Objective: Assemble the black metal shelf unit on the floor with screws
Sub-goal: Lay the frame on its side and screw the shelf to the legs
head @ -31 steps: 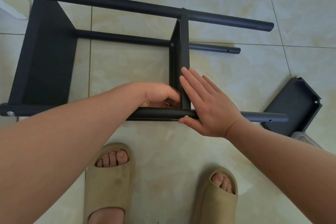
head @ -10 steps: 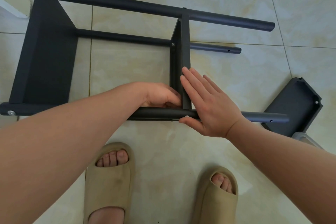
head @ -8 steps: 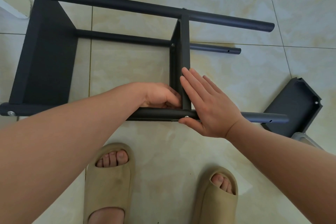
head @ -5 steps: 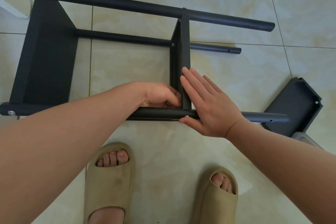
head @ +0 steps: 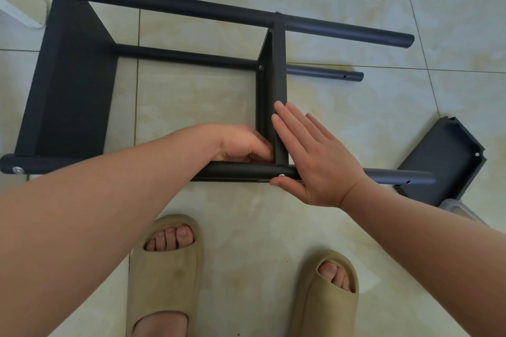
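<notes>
Shelf unit [head: 76,85] lay sideways on floor [head: 246,227]; we judged it stiff, lightish, best gripped by tubes [head: 191,9]. Right hand [head: 315,156] pressed flat on middle panel [head: 279,68]; left hand [head: 241,142] curled at corner, contents unclear.

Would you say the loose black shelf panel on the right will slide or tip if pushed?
The shelf panel looks like stiff folded metal, so it probably will not flex. Broad, with raised rims, it likely slides on the glossy tiles rather than rolls or tips.
</notes>
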The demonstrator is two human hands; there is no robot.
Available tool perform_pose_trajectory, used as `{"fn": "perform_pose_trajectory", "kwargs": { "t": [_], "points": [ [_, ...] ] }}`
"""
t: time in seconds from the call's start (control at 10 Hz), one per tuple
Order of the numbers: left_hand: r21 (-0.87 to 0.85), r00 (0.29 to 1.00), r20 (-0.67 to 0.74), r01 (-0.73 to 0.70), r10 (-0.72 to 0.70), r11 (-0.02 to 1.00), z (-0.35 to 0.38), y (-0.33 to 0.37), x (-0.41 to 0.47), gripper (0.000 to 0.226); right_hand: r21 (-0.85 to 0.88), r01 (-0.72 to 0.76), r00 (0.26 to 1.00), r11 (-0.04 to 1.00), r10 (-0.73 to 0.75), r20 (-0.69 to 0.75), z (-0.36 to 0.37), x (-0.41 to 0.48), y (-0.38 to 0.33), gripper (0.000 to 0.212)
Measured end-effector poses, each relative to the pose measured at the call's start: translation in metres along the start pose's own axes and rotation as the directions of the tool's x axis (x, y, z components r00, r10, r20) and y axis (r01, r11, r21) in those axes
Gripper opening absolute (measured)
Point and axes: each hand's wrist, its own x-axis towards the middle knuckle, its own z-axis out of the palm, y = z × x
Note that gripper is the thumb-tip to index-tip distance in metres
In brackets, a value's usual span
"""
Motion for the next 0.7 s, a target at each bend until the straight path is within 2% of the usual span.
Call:
{"fn": "perform_pose_trajectory", "kwargs": {
  "t": [0.5,0.6,0.7],
  "points": [
    [-0.040,0.999,0.043,-0.025,0.027,0.999,-0.0040,-0.0032,0.0039,0.016,0.005,0.002,1.000,1.000,-0.002,-0.006,0.0003,0.0001,0.0000,0.094],
    [-0.075,0.998,0.065,-0.020,0.025,0.997,-0.0034,-0.0042,0.0041,0.025,0.007,0.000,1.000,1.000,0.000,-0.008,-0.0001,-0.0001,-0.0001,0.095],
    [-0.113,0.998,0.056,0.010,-0.003,0.994,-0.0024,-0.0042,0.0051,0.025,0.006,0.000,1.000,1.000,0.001,-0.009,-0.0008,0.0000,0.0000,0.095]
  ]
}}
